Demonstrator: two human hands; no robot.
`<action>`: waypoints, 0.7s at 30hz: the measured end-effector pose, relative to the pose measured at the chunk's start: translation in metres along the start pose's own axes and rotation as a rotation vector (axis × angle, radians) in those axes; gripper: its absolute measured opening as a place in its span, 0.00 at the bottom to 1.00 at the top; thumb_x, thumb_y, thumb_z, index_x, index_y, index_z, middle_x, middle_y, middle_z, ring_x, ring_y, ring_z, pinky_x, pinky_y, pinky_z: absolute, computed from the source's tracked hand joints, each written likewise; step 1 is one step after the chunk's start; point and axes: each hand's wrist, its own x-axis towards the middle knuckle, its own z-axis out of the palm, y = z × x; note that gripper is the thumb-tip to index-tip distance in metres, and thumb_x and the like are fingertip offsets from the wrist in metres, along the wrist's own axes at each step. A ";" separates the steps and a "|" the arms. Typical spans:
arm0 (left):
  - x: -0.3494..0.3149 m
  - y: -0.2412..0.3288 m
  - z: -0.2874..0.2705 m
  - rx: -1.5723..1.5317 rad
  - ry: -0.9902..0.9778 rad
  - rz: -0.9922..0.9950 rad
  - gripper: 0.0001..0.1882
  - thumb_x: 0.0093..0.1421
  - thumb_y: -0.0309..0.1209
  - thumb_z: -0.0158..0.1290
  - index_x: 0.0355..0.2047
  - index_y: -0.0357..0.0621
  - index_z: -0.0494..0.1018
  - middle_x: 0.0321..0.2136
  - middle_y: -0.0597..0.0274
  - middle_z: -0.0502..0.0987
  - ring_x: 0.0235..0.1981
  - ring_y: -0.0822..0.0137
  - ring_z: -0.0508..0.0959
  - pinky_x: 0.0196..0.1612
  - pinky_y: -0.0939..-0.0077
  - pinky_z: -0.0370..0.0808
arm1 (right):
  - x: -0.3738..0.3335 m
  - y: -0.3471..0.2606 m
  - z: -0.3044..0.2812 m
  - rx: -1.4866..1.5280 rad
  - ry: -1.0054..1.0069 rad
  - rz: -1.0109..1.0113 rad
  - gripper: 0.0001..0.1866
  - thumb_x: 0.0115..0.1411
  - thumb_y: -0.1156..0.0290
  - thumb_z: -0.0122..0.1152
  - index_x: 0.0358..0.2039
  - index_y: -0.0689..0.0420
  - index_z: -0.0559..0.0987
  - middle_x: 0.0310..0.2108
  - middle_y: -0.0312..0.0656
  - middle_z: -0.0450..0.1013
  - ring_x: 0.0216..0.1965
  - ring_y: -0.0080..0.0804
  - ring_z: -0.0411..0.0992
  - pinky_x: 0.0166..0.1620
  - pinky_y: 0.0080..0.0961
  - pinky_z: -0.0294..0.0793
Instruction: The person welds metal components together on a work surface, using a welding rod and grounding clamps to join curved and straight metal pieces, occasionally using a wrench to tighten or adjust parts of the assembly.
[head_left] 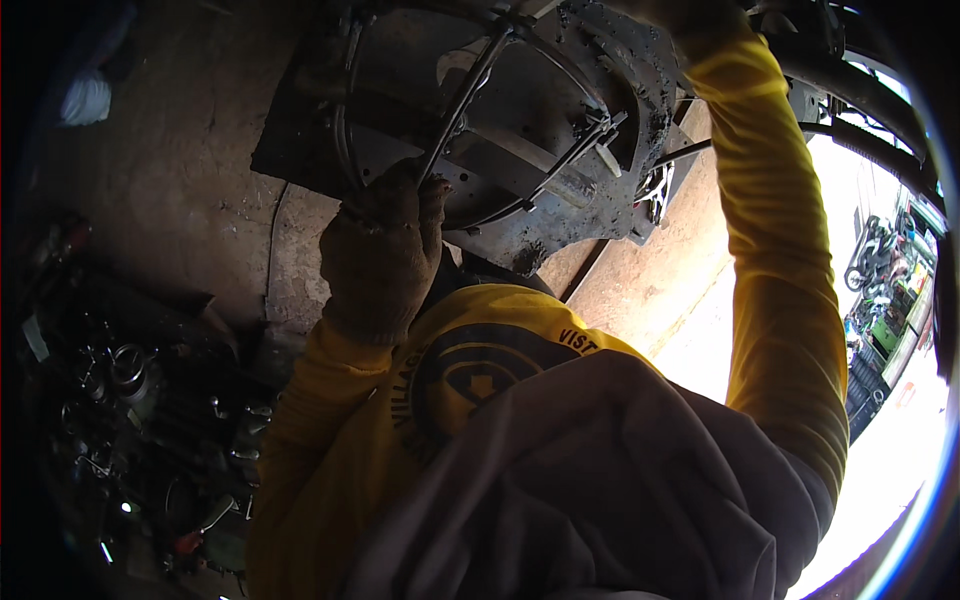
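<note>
My left hand (380, 265), in a brown knit work glove, is closed around the lower end of a dark curved rod (462, 100). This rod is part of a cage-like frame of several bent rods or tubes. Behind the frame is a large dark metal plate (610, 200) with round holes, a ragged lower edge and clumps of dark grime. My right arm reaches up to the top edge, where my gloved right hand (695, 18) lies in shadow. Its fingers are hidden, so I cannot see what it touches.
Metal parts and tools (130, 375) lie in the dark at the lower left. Thick dark tubes or hoses (860, 100) curve across the upper right. A cluttered pile of equipment (885, 290) stands in bright light at the far right. A thin cable (272, 240) runs down a brownish surface.
</note>
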 end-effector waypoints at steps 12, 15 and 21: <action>0.002 -0.004 -0.004 0.142 -0.016 0.107 0.16 0.67 0.44 0.58 0.40 0.42 0.76 0.25 0.61 0.79 0.20 0.64 0.82 0.21 0.75 0.81 | -0.095 -0.063 -0.042 0.293 0.024 0.397 0.09 0.51 0.69 0.68 0.33 0.48 0.89 0.21 0.38 0.78 0.22 0.40 0.76 0.25 0.34 0.75; 0.001 -0.004 -0.003 0.229 -0.056 0.121 0.17 0.68 0.45 0.58 0.40 0.42 0.76 0.25 0.60 0.79 0.20 0.64 0.82 0.21 0.75 0.81 | -0.084 -0.058 -0.049 0.274 -0.054 0.360 0.09 0.51 0.68 0.68 0.34 0.48 0.89 0.21 0.38 0.78 0.23 0.39 0.77 0.26 0.33 0.76; -0.001 0.003 -0.007 0.198 -0.048 0.055 0.16 0.67 0.46 0.58 0.40 0.45 0.77 0.24 0.61 0.78 0.20 0.66 0.82 0.20 0.74 0.81 | -0.066 -0.054 -0.044 0.268 -0.081 0.245 0.11 0.48 0.67 0.69 0.34 0.47 0.89 0.22 0.38 0.79 0.23 0.38 0.77 0.29 0.33 0.78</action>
